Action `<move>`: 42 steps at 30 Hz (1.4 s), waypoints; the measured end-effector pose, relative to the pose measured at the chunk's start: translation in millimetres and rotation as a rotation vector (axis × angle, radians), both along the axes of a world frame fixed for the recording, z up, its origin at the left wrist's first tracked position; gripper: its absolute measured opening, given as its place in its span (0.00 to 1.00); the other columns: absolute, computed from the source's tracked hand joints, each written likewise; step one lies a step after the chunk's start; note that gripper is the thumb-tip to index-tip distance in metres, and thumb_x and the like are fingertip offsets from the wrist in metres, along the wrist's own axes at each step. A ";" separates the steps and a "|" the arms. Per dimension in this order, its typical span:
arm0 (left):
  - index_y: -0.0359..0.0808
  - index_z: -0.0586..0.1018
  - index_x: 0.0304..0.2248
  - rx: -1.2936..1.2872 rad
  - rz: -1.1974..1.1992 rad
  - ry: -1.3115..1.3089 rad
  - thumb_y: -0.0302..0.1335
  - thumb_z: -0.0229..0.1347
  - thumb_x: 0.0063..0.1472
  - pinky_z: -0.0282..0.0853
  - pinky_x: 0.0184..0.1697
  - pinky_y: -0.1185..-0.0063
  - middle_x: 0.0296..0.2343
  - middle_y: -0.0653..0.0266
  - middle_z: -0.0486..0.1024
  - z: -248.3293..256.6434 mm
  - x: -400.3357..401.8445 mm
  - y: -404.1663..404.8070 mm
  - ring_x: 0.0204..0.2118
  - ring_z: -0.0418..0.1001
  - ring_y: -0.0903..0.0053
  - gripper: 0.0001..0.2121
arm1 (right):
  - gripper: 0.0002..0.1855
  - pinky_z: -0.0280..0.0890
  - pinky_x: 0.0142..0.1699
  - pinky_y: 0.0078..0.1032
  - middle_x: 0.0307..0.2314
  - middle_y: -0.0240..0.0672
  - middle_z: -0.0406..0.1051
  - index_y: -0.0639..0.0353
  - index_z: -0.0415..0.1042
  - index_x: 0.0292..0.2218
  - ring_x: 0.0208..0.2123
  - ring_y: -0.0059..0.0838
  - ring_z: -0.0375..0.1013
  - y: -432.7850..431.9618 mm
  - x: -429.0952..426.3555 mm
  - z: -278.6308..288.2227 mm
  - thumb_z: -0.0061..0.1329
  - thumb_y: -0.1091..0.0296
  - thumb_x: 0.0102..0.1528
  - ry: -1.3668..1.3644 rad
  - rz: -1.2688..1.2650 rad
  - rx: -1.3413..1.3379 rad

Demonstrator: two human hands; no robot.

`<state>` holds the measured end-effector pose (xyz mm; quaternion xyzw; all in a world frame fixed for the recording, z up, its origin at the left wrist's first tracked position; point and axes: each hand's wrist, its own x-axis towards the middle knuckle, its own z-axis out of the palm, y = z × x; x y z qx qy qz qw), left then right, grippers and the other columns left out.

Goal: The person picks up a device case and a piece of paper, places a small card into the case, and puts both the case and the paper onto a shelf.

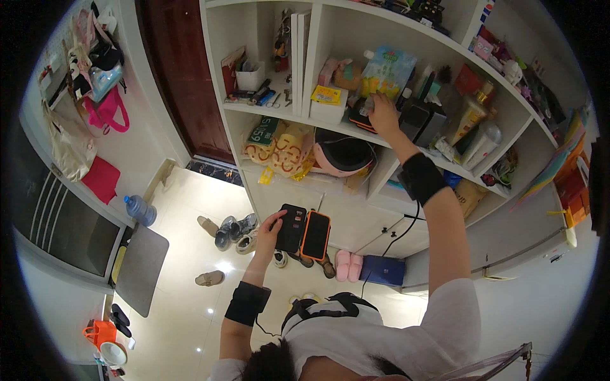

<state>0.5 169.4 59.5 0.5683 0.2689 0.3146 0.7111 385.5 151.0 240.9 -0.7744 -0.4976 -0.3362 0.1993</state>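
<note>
My left hand point(268, 233) grips a black folding phone case point(290, 235) by its left edge. Several card slots show on that half. Beside it lies the other half, a dark-screened phone point(316, 235) with an orange rim. My right hand point(382, 116) reaches into a middle shelf compartment, touching a black box-like item with orange edges point(360, 115). Its fingers partly hide the bottom of a blue-and-yellow spouted pouch point(388, 69); whether they grip anything I cannot tell. A white box point(329, 112) with a yellow packet point(326, 95) on it stands to the left.
White shelving point(309, 62) holds a dark speaker-like box point(421, 121), bottles point(481, 143) and a pink-and-black helmet point(344, 151). Shoes point(236, 231), pink slippers point(349, 265) and a blue box point(382, 270) lie on the floor. A black cable point(395, 240) hangs from my right wristband.
</note>
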 end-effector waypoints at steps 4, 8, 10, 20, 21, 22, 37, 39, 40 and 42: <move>0.36 0.66 0.46 -0.045 0.054 -0.109 0.24 0.42 0.58 0.54 0.48 0.84 0.44 0.64 0.64 -22.2 2.7 3.3 0.46 0.61 0.80 0.15 | 0.13 0.61 0.38 0.31 0.33 0.43 0.66 0.59 0.66 0.37 0.35 0.41 0.66 -43.1 -92.0 -16.3 0.40 0.77 0.46 0.211 0.469 0.144; 0.36 0.59 0.50 -0.138 0.116 -0.129 0.25 0.40 0.59 0.52 0.50 0.84 0.46 0.63 0.61 -15.9 21.6 -5.3 0.48 0.59 0.79 0.19 | 0.23 0.60 0.44 0.26 0.35 0.41 0.66 0.61 0.60 0.43 0.39 0.36 0.64 -100.1 -143.1 -133.3 0.49 0.65 0.46 0.494 0.571 -0.153; 0.35 0.58 0.50 -0.184 0.106 -0.138 0.26 0.40 0.59 0.54 0.48 0.83 0.46 0.63 0.62 -27.3 31.7 -7.4 0.46 0.60 0.79 0.19 | 0.30 0.59 0.45 0.24 0.35 0.42 0.66 0.65 0.55 0.46 0.41 0.31 0.64 -121.7 -155.2 -190.4 0.51 0.61 0.46 0.947 0.360 -0.144; 0.34 0.63 0.45 0.432 0.145 0.353 0.32 0.38 0.59 0.61 0.40 0.71 0.36 0.45 0.67 15.5 51.0 -56.9 0.37 0.66 0.56 0.16 | 0.15 0.68 0.30 0.20 0.25 0.35 0.69 0.67 0.63 0.39 0.24 0.24 0.70 -152.2 -178.7 -227.2 0.44 0.68 0.51 1.879 0.268 0.058; 0.34 0.63 0.46 0.448 0.100 0.328 0.32 0.38 0.59 0.61 0.41 0.71 0.37 0.45 0.67 14.6 54.2 -62.2 0.38 0.66 0.56 0.17 | 0.13 0.68 0.30 0.19 0.25 0.36 0.69 0.67 0.63 0.38 0.24 0.24 0.71 -151.6 -179.9 -228.7 0.43 0.70 0.51 1.830 0.291 0.089; 0.33 0.63 0.46 0.463 0.055 0.303 0.32 0.39 0.58 0.60 0.41 0.71 0.37 0.46 0.67 10.5 57.4 -67.0 0.39 0.66 0.56 0.17 | 0.12 0.68 0.29 0.19 0.25 0.37 0.69 0.68 0.63 0.38 0.24 0.25 0.71 -151.2 -181.5 -229.8 0.42 0.72 0.51 1.780 0.313 0.120; 0.31 0.71 0.32 -0.042 -0.097 0.176 0.31 0.57 0.48 0.65 0.30 0.84 0.25 0.65 0.72 -5.4 56.2 -31.6 0.28 0.69 0.82 0.14 | 0.13 0.67 0.35 0.20 0.28 0.33 0.68 0.64 0.64 0.38 0.28 0.23 0.70 -126.0 -196.0 -187.4 0.35 0.65 0.56 2.130 0.471 0.187; 0.30 0.71 0.32 -0.113 -0.051 0.098 0.27 0.56 0.49 0.65 0.30 0.84 0.25 0.65 0.72 -0.3 54.7 -35.8 0.27 0.69 0.83 0.13 | 0.13 0.66 0.35 0.19 0.28 0.33 0.69 0.62 0.65 0.37 0.28 0.21 0.70 -125.4 -200.1 -187.3 0.38 0.62 0.55 2.063 0.505 0.174; 0.30 0.70 0.33 -0.147 -0.028 0.057 0.26 0.56 0.49 0.65 0.30 0.85 0.26 0.66 0.72 3.8 53.5 -38.9 0.26 0.69 0.84 0.12 | 0.13 0.66 0.34 0.19 0.29 0.32 0.69 0.62 0.65 0.37 0.28 0.21 0.70 -126.2 -204.6 -182.3 0.38 0.62 0.55 1.999 0.539 0.165; 0.31 0.70 0.33 -0.185 -0.010 -0.023 0.24 0.55 0.49 0.65 0.30 0.85 0.26 0.67 0.72 10.5 51.6 -47.3 0.26 0.69 0.84 0.11 | 0.13 0.66 0.34 0.18 0.29 0.31 0.68 0.61 0.64 0.38 0.28 0.20 0.69 -126.8 -208.1 -176.1 0.39 0.62 0.55 1.962 0.531 0.162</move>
